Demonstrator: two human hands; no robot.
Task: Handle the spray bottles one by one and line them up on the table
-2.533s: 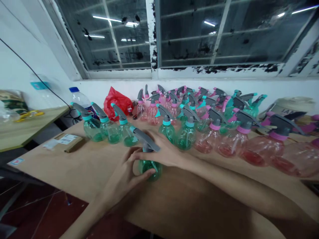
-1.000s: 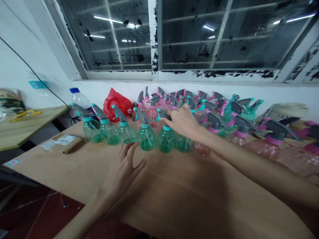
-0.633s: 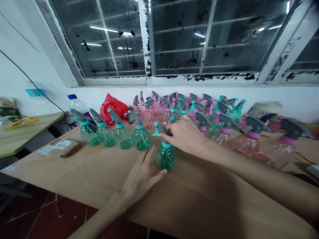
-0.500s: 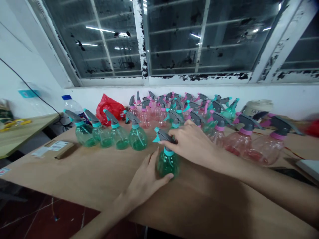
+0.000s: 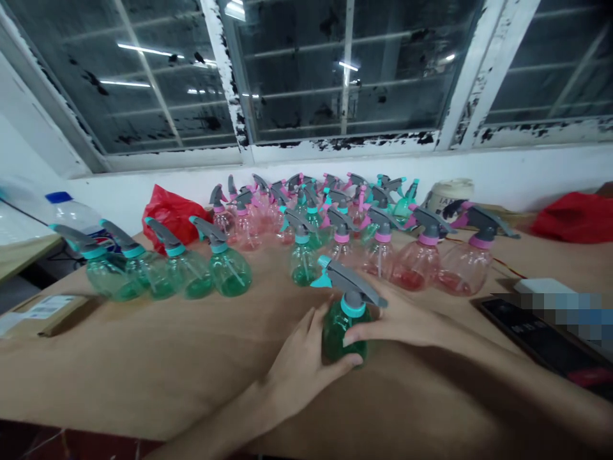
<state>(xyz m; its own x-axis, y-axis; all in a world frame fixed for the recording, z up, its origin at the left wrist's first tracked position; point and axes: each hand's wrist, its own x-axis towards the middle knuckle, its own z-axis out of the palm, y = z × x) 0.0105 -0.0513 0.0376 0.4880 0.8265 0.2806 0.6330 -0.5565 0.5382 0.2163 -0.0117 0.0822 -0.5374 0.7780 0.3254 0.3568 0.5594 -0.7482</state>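
A green spray bottle (image 5: 342, 329) with a grey trigger head and turquoise collar is between my hands, over the near part of the table. My left hand (image 5: 304, 354) wraps its lower left side, thumb across the front. From the right, my right hand (image 5: 390, 319) grips the body just below the collar, its thumb on the front and its fingers mostly hidden behind. Just behind stands another green spray bottle (image 5: 302, 259). A row of pink spray bottles (image 5: 414, 268) runs to the right of it. Several green spray bottles (image 5: 230, 271) line up on the left.
More pink and green spray bottles crowd the back by the wall. A red bag (image 5: 170, 217) and a blue-capped plastic bottle (image 5: 76, 214) stand back left. A cardboard packet (image 5: 52, 316) lies at left. A phone (image 5: 536, 335), a white box (image 5: 550, 291) and another red bag (image 5: 575, 217) are at right.
My right hand has moved down from the trigger head to the bottle's body. The view has shifted right, bringing the phone more fully into sight. My left hand stays on the bottle.
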